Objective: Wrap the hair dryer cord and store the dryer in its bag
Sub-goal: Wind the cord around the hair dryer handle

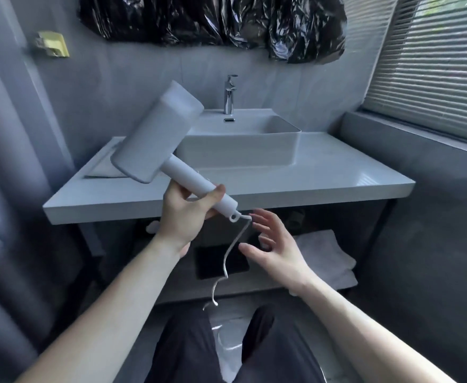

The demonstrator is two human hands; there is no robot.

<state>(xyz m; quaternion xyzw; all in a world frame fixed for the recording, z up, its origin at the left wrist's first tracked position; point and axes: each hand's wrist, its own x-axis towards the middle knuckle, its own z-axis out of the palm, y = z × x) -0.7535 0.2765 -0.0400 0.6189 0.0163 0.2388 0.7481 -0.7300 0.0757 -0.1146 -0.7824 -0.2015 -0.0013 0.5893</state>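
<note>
My left hand [184, 217] grips the handle of a white hair dryer [157, 136], holding it up in front of the vanity with the barrel tilted up to the left. From the handle's lower end a white cord [231, 252] hangs down in loose curls toward the floor. My right hand [273, 244] hovers just right of the cord with fingers spread and relaxed, holding nothing. A flat pale item [102, 167] that may be the bag lies on the counter's left side, partly hidden behind the dryer.
A white counter [323, 172] carries a rectangular basin [268, 139] with a chrome tap [229, 95]. Folded white towels [329, 258] lie on the shelf below. Window blinds [434, 64] are at the right, black plastic sheeting [213, 17] on the wall above.
</note>
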